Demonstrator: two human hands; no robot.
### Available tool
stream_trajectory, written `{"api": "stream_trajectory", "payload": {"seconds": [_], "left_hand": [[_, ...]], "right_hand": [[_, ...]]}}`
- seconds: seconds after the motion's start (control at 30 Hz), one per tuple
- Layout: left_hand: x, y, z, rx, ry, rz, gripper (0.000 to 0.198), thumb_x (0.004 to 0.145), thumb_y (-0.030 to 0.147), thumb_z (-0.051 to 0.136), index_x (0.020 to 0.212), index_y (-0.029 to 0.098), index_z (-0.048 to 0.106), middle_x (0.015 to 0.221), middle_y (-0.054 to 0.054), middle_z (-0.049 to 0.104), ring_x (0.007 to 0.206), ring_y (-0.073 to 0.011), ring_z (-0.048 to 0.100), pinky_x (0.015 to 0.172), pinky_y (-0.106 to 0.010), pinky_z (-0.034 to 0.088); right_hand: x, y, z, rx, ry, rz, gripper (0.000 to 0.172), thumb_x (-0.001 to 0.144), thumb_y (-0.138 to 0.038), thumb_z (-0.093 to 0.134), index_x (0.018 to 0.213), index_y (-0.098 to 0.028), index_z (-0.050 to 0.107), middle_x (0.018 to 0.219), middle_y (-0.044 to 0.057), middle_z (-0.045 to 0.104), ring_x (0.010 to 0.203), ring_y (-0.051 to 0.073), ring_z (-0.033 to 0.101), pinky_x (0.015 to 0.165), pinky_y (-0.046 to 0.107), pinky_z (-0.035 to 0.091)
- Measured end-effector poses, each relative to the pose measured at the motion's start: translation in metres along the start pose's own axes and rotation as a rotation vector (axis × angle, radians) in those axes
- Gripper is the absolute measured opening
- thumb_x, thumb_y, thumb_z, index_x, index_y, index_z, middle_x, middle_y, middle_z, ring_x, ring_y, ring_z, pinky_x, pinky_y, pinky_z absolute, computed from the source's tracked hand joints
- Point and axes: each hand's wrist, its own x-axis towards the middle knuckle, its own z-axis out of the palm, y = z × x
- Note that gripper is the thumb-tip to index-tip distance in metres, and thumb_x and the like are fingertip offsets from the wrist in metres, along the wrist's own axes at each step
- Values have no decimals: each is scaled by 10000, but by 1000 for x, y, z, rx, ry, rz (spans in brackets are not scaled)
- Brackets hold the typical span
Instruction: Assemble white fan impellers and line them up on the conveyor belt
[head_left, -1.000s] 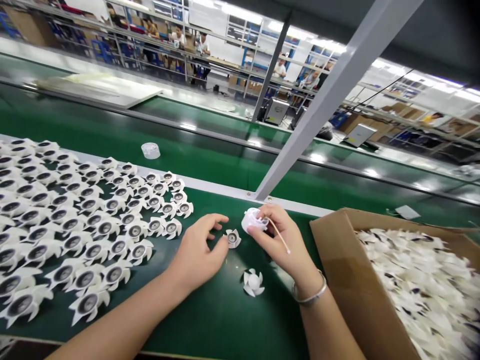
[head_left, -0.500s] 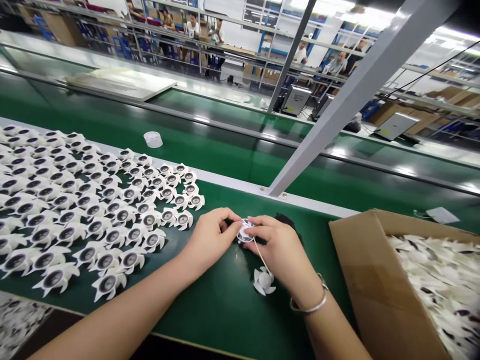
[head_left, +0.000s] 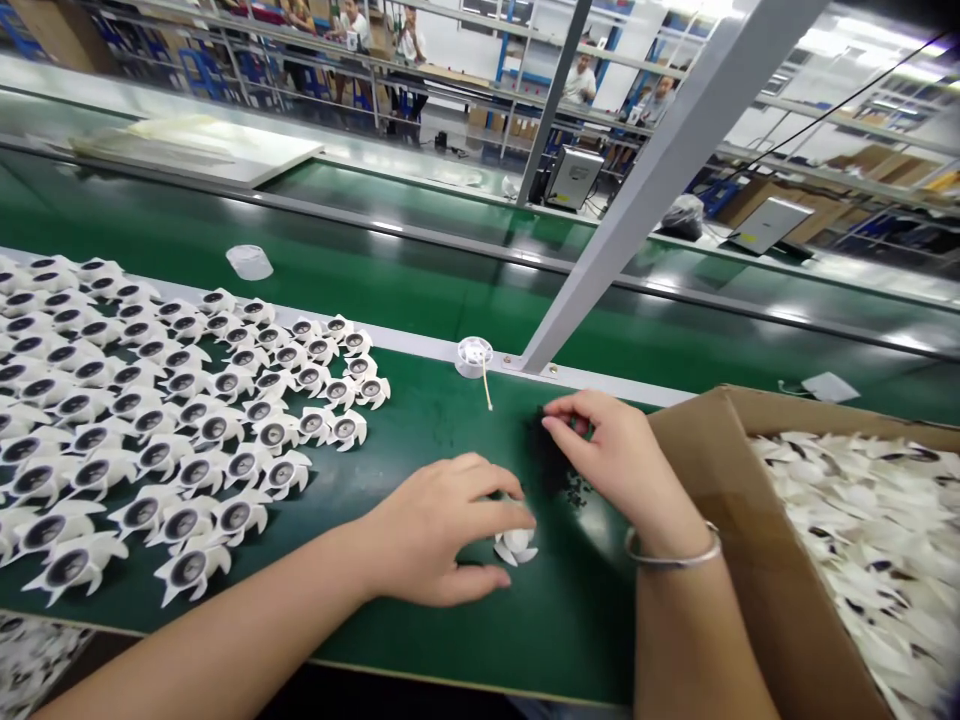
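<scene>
My left hand [head_left: 465,530] is open, its fingers spread just over a white fan blade [head_left: 516,545] on the green work surface. The fingers partly cover that blade. To the right, my right hand [head_left: 607,445] is pinched at a pile of small black parts [head_left: 559,460]; whatever lies between its fingertips is too small to make out. A round white fan housing [head_left: 474,357] with a short pale wire stands beyond my hands, at the grey rail near the post.
Many white fan blades [head_left: 199,470] lie in rows on the left. A cardboard box [head_left: 720,500] full of white blades stands at the right. A slanted grey post [head_left: 637,180] rises from the rail [head_left: 405,340]. A white ring-shaped piece [head_left: 250,262] sits on the green belt behind.
Both hands have let go of the round housing, now set down at the rail. My left hand moved down to the single blade; my right hand moved right to the black parts.
</scene>
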Motion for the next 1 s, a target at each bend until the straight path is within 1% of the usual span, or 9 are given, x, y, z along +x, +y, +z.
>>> {"api": "stream_trajectory", "payload": {"seconds": [0.1,0.23,0.5,0.6,0.67,0.73,0.83,0.9,1.0], "left_hand": [[1,-4,7,50,-147,-7,300,898,321,621,1197,288,622,1215,-12,640,1095,-217,564,908,-364,425],[1,-7,8,79,-138,-80,252,968,313,505,1179,238,621,1056,-31,672,983,-199,589,844,-349,433],[6,-10,5,121,57,-366,309,986,311,401,806,194,623,764,-24,647,747,-176,581,678,-319,399],[7,-11,0,197,104,-525,397,988,306,369,637,191,515,636,-7,548,640,-153,524,596,-313,336],[6,-11,-5,172,111,-565,386,994,354,382,687,195,554,662,-1,559,658,-153,537,598,-305,339],[2,-9,-13,87,87,-526,321,933,506,518,860,216,634,791,2,626,751,-167,587,650,-299,390],[-5,-9,-23,-7,-19,-380,680,616,688,778,1117,249,638,1023,-10,665,929,-221,623,798,-328,457],[-9,-10,-28,9,-91,-299,759,539,621,857,1165,253,636,1081,-15,664,1005,-246,616,871,-349,461],[-11,-13,-29,50,-140,-270,577,599,428,885,1110,259,678,1057,-3,673,1004,-238,619,868,-342,469]], "right_hand": [[-8,0,-12,54,-320,7,165,798,-195,575,748,-226,729,747,15,687,618,156,602,572,276,476],[-18,-6,-6,-32,-425,-57,214,700,-98,546,615,-230,692,638,8,658,543,138,553,498,262,387],[-23,-25,15,-514,-361,-4,209,716,-93,568,542,-202,602,573,41,598,468,127,405,465,279,212],[-25,-30,19,-578,-334,19,179,709,-86,579,566,-194,576,561,39,562,455,118,359,464,278,179],[-24,-30,18,-545,-340,18,167,713,-89,574,584,-192,547,572,31,544,469,118,358,473,282,180],[-19,-28,16,-412,-361,5,151,736,-110,558,616,-195,526,628,21,557,516,125,405,490,275,223],[3,-27,17,-154,-290,-82,108,781,-144,518,692,-204,505,721,7,563,632,142,482,570,261,327],[26,-29,25,-48,-203,-176,97,790,-138,490,721,-206,488,757,11,557,705,158,503,641,271,370],[65,-37,42,29,-153,-276,111,775,-117,482,702,-202,488,841,36,588,831,180,537,765,295,407]]}}
